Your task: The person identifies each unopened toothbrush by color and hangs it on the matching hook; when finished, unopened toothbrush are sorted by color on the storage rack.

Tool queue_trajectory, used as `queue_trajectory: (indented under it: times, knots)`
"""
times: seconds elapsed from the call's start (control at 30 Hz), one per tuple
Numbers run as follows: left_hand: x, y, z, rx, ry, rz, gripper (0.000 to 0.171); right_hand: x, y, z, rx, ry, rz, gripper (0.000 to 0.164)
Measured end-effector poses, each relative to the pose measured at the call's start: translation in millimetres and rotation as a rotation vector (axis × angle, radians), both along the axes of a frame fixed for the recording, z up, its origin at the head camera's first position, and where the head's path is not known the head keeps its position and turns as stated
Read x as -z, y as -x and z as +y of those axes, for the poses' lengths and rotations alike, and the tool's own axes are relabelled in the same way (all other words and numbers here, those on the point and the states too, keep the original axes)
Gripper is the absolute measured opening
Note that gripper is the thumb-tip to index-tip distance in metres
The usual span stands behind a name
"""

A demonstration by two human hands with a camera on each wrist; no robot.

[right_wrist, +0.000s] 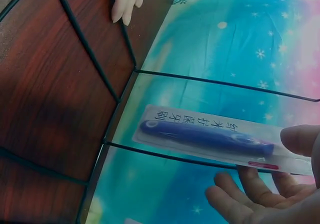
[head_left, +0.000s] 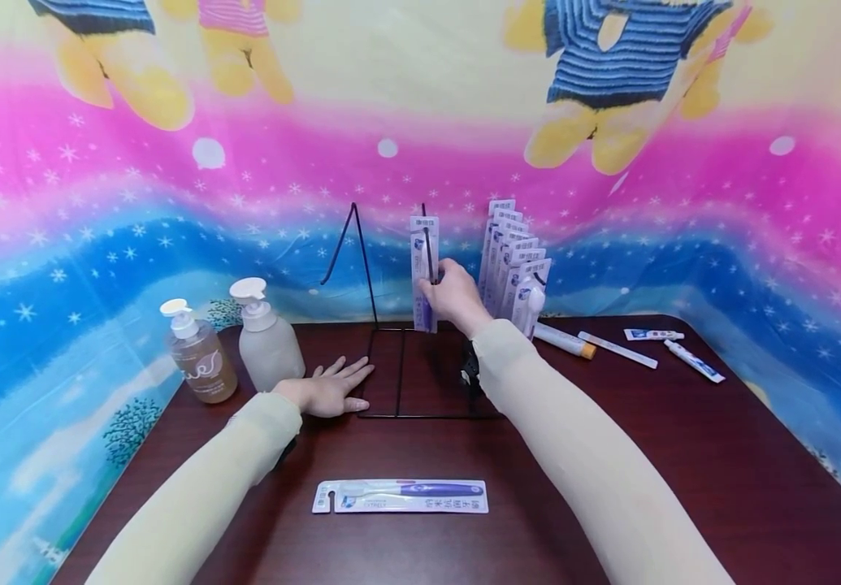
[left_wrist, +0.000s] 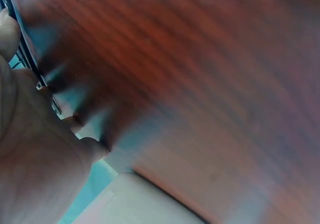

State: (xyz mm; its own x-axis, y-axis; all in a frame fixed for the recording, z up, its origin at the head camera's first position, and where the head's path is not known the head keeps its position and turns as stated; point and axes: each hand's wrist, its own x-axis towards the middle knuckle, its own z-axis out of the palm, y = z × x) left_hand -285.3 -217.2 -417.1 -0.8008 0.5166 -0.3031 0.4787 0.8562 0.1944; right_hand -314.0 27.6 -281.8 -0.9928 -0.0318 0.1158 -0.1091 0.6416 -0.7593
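Observation:
Between thumb and fingers, my right hand (head_left: 457, 294) pinches a purple toothbrush in its blister pack (right_wrist: 210, 136). The pack stands upright at the middle arm of a black wire display rack (head_left: 400, 374), its upper end overlapping the hook wire. My left hand (head_left: 334, 388) lies palm down on the table with fingers spread, fingertips right at the rack's left base wire. On the rack's right arm hangs a row of several packaged toothbrushes (head_left: 526, 292). The left arm (head_left: 365, 264) of the rack carries nothing. Another packaged toothbrush (head_left: 400, 496) lies flat at the front.
Two pump bottles, one amber (head_left: 204, 366) and one whitish (head_left: 270, 349), stand left of my left hand. At the back right lie a tube with an orange cap (head_left: 565, 340), a slim pack (head_left: 617, 350) and two small toothpaste tubes (head_left: 694, 361). A printed cloth hangs behind.

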Motion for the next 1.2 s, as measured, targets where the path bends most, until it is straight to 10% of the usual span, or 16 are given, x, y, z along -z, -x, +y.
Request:
queue_trajectory:
  times: [0.4,0.83,1.2]
  knots:
    - [3.5,1.2,0.2,0.004,-0.005,-0.013,0.074,8.5,-41.0,12.7,0.029,-0.076,-0.095,0.092]
    - [1.4,2.7,0.0,-0.004,-0.001,0.002,0.074,66.1,-154.6,12.4,-0.583,-0.663,0.097,0.045]
    - [1.5,2.1,1.9,-0.013,-0.005,0.004,0.075,110.5,-181.1,-8.1,-0.592,-0.876,0.202,0.033]
